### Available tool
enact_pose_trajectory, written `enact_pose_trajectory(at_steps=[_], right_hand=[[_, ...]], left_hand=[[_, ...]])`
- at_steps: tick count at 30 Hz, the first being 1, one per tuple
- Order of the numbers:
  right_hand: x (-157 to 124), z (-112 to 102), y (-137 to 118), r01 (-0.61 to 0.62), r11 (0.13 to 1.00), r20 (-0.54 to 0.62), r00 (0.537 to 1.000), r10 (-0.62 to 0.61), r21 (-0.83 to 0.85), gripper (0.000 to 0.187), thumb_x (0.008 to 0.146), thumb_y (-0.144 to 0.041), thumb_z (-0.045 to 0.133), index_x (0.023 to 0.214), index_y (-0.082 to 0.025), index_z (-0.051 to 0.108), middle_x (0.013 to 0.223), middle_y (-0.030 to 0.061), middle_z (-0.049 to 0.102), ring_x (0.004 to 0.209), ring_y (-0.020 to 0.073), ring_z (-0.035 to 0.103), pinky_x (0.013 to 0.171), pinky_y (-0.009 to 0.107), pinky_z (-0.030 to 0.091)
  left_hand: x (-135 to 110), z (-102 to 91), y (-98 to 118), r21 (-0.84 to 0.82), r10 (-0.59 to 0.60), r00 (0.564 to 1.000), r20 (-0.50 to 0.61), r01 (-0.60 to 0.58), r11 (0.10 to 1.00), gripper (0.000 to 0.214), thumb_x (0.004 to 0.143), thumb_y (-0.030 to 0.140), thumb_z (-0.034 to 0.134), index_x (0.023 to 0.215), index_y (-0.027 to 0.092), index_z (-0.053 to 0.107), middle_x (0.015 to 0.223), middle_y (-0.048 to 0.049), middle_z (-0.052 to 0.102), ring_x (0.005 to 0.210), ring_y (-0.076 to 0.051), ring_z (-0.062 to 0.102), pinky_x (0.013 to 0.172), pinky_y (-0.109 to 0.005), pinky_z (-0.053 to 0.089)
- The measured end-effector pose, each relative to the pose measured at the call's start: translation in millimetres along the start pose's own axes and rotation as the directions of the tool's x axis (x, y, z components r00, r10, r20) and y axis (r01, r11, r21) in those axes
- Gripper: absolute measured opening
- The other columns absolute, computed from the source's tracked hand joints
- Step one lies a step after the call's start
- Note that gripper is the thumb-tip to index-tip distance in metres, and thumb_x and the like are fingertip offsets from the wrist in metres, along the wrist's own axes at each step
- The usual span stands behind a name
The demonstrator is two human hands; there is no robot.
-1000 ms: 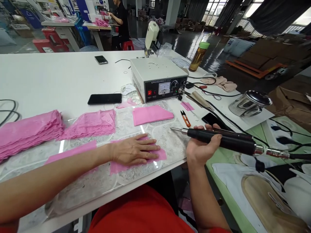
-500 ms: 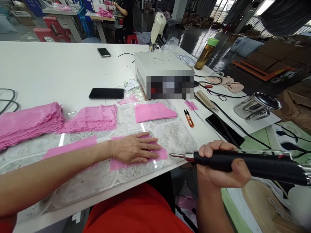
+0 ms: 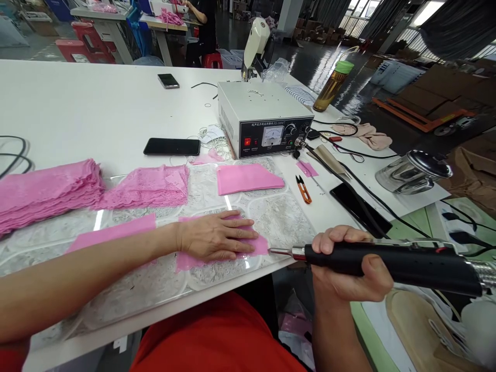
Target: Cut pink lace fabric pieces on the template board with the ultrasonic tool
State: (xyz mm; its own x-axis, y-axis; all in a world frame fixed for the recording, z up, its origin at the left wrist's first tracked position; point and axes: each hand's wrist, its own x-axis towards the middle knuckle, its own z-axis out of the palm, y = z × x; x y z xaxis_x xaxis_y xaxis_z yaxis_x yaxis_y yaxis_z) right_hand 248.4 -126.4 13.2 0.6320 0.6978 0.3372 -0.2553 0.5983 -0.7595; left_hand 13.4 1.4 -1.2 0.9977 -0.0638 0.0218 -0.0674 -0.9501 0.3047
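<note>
My left hand point(image 3: 217, 236) lies flat, fingers stretched out, on a pink fabric piece point(image 3: 263, 245) on the marble-patterned mat point(image 3: 277, 217). My right hand point(image 3: 351, 266) is wrapped round the black handle of a handheld ultrasonic spot welder point(image 3: 422, 266). Its thin metal tip points left, at the right edge of that fabric; whether it touches, I cannot tell. Another flat pink piece point(image 3: 116, 230) lies partly hidden under my left forearm. Beyond my left hand is a neat stack of pink fabric pieces point(image 3: 250, 178). Pink lacy fabric point(image 3: 151, 187) and a thicker pile point(image 3: 46, 191) lie farther left.
A welder control box point(image 3: 267, 121) stands behind the mat, its cable running right. Orange thread snips point(image 3: 303, 189), a black phone point(image 3: 171, 146), a steel-lidded jug point(image 3: 413, 173) and a green-capped bottle point(image 3: 333, 85) are around it. A person point(image 3: 199, 31) sits at a far table.
The welder in my right hand has shifted slightly left, its tip now closer to the fabric edge. My left hand stays flat on the fabric. The view has tilted slightly.
</note>
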Motion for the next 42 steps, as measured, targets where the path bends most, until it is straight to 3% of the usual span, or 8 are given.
enact_pose_trajectory(at_steps=[15, 21, 27, 35, 42], right_hand=[[-1, 1, 1, 0.013, 0.999, 0.070, 0.998, -0.010, -0.052, 0.014, 0.066, -0.030, 0.057, 0.072, -0.017, 0.061, 0.065, -0.0015, 0.059, 0.045, 0.0102, 0.052, 0.040, 0.026, 0.045], [0, 0, -2, 0.015, 0.996, 0.022, 1.000, -0.013, -0.083, 0.017, 0.062, -0.031, 0.053, 0.070, -0.017, 0.060, 0.062, -0.0012, 0.057, 0.044, 0.0099, 0.050, 0.039, 0.025, 0.042], [2, 6, -2, 0.008, 0.995, 0.002, 1.000, -0.007, -0.099, 0.021, 0.057, -0.034, 0.052, 0.066, -0.017, 0.061, 0.059, -0.0021, 0.057, 0.040, 0.0096, 0.047, 0.035, 0.025, 0.039], [1, 2, 3, -0.006, 0.989, -0.029, 1.000, 0.002, -0.151, 0.023, 0.052, -0.036, 0.048, 0.063, -0.018, 0.057, 0.057, -0.0023, 0.051, 0.039, 0.0100, 0.045, 0.034, 0.025, 0.036], [5, 1, 3, 0.029, 0.978, -0.058, 0.997, -0.042, -0.206, 0.027, 0.049, -0.037, 0.043, 0.061, -0.018, 0.058, 0.055, -0.0014, 0.049, 0.038, 0.0108, 0.043, 0.032, 0.026, 0.034]], left_hand=[[-1, 4.1, -1, 0.024, 0.041, 0.998, -0.057, -0.039, 0.999, 0.042, 0.102, 0.037, 0.037, 0.138, 0.022, 0.052, 0.150, -0.0055, 0.042, 0.143, -0.028, 0.032, 0.121, -0.048, 0.012], [-1, -2.4, 1, -0.040, 0.017, 0.996, -0.087, -0.020, 0.999, 0.045, 0.100, 0.043, 0.039, 0.139, 0.023, 0.052, 0.150, -0.0071, 0.041, 0.144, -0.027, 0.030, 0.121, -0.048, 0.012], [-25, -13.7, 9, -0.066, -0.071, 0.992, -0.104, 0.064, 0.996, 0.044, 0.099, 0.042, 0.039, 0.135, 0.021, 0.056, 0.150, -0.0078, 0.042, 0.145, -0.027, 0.027, 0.121, -0.046, 0.010], [-66, 3.5, 20, -0.038, -0.155, 0.982, -0.104, 0.152, 0.988, 0.041, 0.101, 0.035, 0.039, 0.137, 0.021, 0.054, 0.149, -0.0069, 0.044, 0.143, -0.027, 0.032, 0.121, -0.046, 0.008], [-53, 5.2, 26, -0.062, -0.192, 0.972, -0.132, 0.185, 0.981, 0.040, 0.100, 0.036, 0.042, 0.137, 0.028, 0.053, 0.148, -0.0040, 0.046, 0.143, -0.023, 0.033, 0.121, -0.044, 0.003]])
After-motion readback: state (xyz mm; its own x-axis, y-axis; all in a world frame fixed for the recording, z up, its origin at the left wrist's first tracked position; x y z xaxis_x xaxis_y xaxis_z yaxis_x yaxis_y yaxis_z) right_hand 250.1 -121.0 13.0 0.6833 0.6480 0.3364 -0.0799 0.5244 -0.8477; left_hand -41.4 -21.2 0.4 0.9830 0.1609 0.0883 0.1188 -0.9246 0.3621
